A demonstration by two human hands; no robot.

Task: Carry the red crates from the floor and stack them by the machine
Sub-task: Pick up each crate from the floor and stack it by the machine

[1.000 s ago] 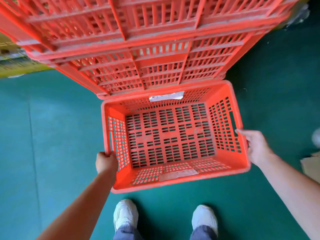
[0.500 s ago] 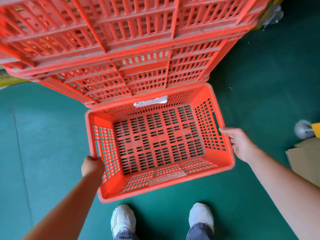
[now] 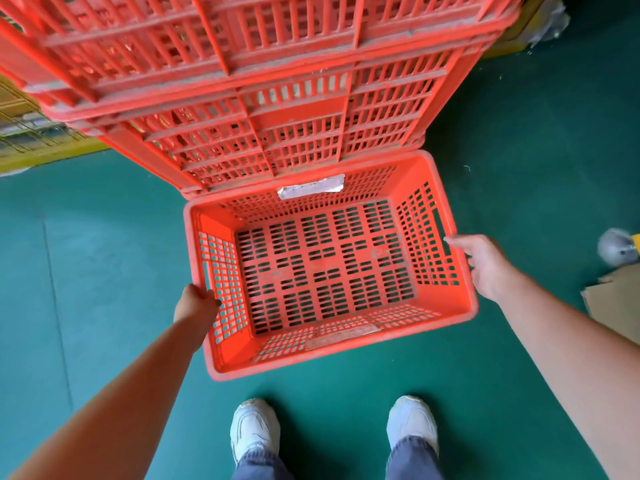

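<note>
Crate, red and open-topped, is showing in the middle of the frame above the green floor, its far rim lying just against a stack of red crates filling the upper frame. The left hand is gripping the left rim, fingers curled over it, while the right hand is holding the right rim, thumb lying on top, other fingers hidden outside. White shoes are standing at the bottom.
</note>
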